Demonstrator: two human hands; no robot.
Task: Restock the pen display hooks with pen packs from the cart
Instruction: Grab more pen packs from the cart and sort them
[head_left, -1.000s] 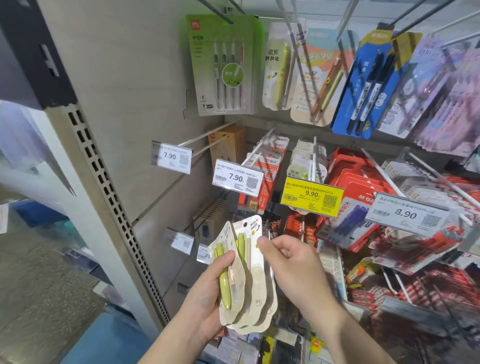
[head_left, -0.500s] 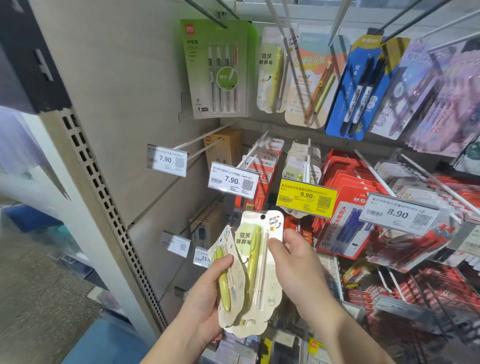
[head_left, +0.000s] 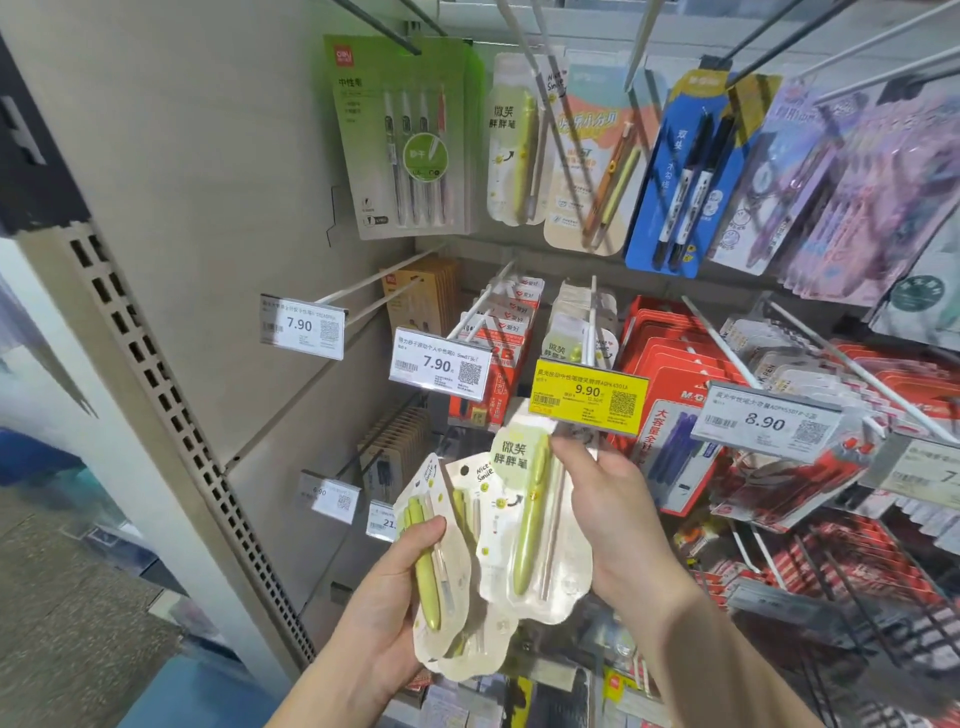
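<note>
The white price tags read 7.90 (head_left: 301, 326), 7.90 (head_left: 440, 364) and 8.90 (head_left: 764, 422); the yellow tag (head_left: 588, 396) reads 9.90. The raised pack (head_left: 530, 519) bears 微笑胖胖笔, the pack (head_left: 470, 499) behind it "Nice Smile". The red packs (head_left: 685, 374) show M&G, the green pack (head_left: 410, 135) deli and 中性笔, and a hanging cream pack (head_left: 511, 140) 微笑胖胖笔.

the pen pack (head_left: 535, 525) in my right hand (head_left: 613, 519) was glossy clear plastic over matt card; the hooks (head_left: 592, 322) looked like smooth white-coated metal.
</note>
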